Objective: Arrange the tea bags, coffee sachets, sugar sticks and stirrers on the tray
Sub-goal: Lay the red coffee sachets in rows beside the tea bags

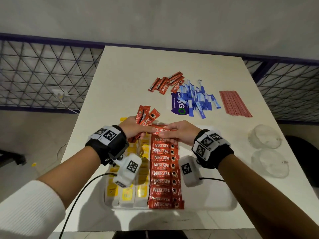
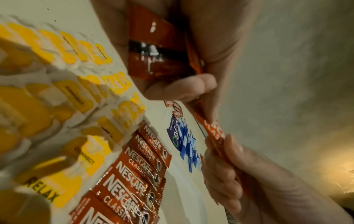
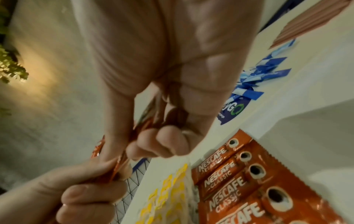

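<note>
- Clearly the coffee step is in hand: the left hand (image 1: 133,129) grips a bunch of coffee sachets (image 1: 146,114), and the right hand (image 1: 179,133) pinches one sachet (image 1: 161,131) at the column's far end.
- Next, I'd say, lay it flat, edges matching.
- On the tray (image 1: 215,202): tea bags (image 1: 126,194) left, a coffee column (image 1: 163,171) beside them.
- Sugar sticks (image 1: 198,99) and stirrers (image 1: 234,103) lie on the table (image 1: 138,75), well apart from the tray.

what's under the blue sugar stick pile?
Under the sugar stick pile lies a purple-blue packet printed "Clean as you go", with its left part showing. The sticks cover its right side, so its full print and anything else beneath can't be seen.
</note>
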### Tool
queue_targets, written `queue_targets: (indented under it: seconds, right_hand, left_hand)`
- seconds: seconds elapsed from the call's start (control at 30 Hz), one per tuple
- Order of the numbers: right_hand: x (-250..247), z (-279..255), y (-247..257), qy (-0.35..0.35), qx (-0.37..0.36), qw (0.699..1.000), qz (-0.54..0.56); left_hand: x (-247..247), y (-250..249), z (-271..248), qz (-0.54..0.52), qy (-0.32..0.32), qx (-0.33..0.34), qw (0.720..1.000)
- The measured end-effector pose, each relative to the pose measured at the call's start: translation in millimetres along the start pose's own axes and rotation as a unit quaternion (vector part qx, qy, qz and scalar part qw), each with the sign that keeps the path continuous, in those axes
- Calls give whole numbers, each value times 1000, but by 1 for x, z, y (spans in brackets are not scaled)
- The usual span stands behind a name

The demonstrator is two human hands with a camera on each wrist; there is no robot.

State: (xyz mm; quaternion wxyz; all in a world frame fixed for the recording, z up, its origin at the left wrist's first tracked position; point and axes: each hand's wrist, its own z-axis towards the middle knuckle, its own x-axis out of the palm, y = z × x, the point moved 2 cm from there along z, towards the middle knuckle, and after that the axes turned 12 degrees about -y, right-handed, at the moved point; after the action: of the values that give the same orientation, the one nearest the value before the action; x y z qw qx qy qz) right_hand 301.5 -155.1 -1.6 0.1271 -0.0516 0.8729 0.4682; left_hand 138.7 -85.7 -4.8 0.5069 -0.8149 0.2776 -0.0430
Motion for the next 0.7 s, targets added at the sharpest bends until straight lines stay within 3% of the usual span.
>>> queue_targets:
  seconds: [0.27,0.53,0.7]
  right_hand:
    - [-15,11,3,65,-28,991,-110]
    - [-36,22,-14,30,-16,998,61]
    - [-42,25,-25,33,-8,995,96]
  left_hand:
    - [5,7,2,0,-17,-3,1000]
    - [-1,14,4,1,-67,-32,997]
    - [10,11,5,3,-97,-22,995]
